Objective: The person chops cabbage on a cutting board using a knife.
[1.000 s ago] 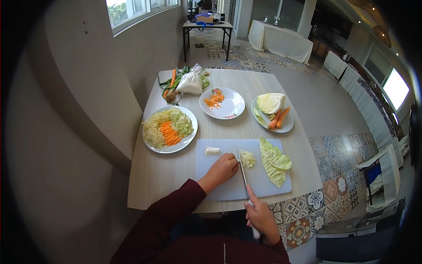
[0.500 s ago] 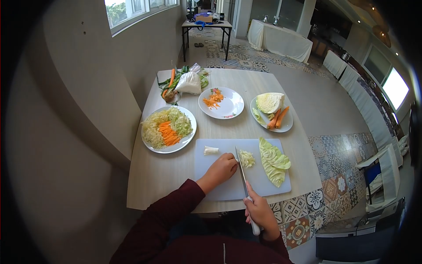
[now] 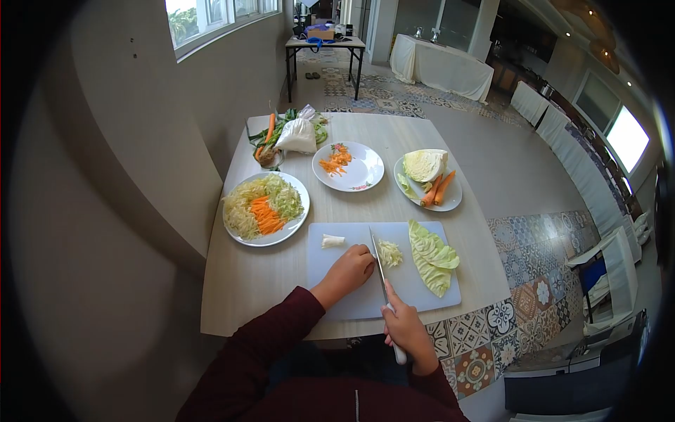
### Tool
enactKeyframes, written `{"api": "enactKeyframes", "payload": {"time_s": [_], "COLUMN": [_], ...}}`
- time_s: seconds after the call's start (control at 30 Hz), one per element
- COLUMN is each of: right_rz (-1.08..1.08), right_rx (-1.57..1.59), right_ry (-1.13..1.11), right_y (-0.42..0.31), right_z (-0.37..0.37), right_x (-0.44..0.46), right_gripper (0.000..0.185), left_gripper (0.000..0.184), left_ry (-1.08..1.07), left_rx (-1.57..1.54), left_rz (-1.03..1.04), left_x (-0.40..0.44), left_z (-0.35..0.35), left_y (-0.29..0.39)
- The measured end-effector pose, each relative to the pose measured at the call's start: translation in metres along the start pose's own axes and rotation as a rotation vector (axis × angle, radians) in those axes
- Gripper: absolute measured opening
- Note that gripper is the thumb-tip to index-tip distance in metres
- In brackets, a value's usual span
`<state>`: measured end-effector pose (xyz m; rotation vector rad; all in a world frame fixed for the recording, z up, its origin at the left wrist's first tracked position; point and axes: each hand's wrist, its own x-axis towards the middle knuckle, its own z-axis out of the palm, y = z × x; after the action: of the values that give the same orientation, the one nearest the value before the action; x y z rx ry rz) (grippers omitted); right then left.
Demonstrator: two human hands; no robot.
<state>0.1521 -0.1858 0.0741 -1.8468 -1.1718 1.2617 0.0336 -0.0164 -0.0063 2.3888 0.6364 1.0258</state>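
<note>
My right hand (image 3: 408,330) is closed round the white handle of a kitchen knife (image 3: 380,264), its blade pointing away from me over the white cutting board (image 3: 351,307). Just left of the blade, my left hand (image 3: 349,273) has its fingers curled down on a pale piece of cabbage, mostly hidden under the fingertips. Shredded cabbage (image 3: 389,253) lies in a small heap against the blade's right side. Farther right on the board rests a large cabbage leaf (image 3: 432,260). A short whitish chunk (image 3: 333,241) lies beyond my left hand.
A plate (image 3: 264,243) of shredded vegetables and carrot strips stands at left. Behind are a plate with carrot peelings (image 3: 365,172) and a plate (image 3: 450,200) with cut cabbage and carrots. A filled plastic bag (image 3: 297,136) sits beside vegetables at the far left corner.
The whole view has shifted slightly, moving the table and board a little left. Both hands stay in nearly the same place on the board, with the knife still beside my left fingertips.
</note>
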Motion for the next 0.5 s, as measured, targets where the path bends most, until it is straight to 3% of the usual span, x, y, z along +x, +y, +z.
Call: {"api": "enactKeyframes", "payload": {"time_s": [0.5], "right_rz": [0.087], "right_rx": [-0.064], "right_ry": [-0.092], "right_y": [0.000], "right_z": [-0.020], "right_x": [-0.058], "right_gripper": [0.062], "left_gripper": [0.005], "left_ry": [-0.012], "left_rx": [0.005], "left_rz": [-0.056], "left_x": [0.000], "left_z": [0.000], "left_y": [0.000]}}
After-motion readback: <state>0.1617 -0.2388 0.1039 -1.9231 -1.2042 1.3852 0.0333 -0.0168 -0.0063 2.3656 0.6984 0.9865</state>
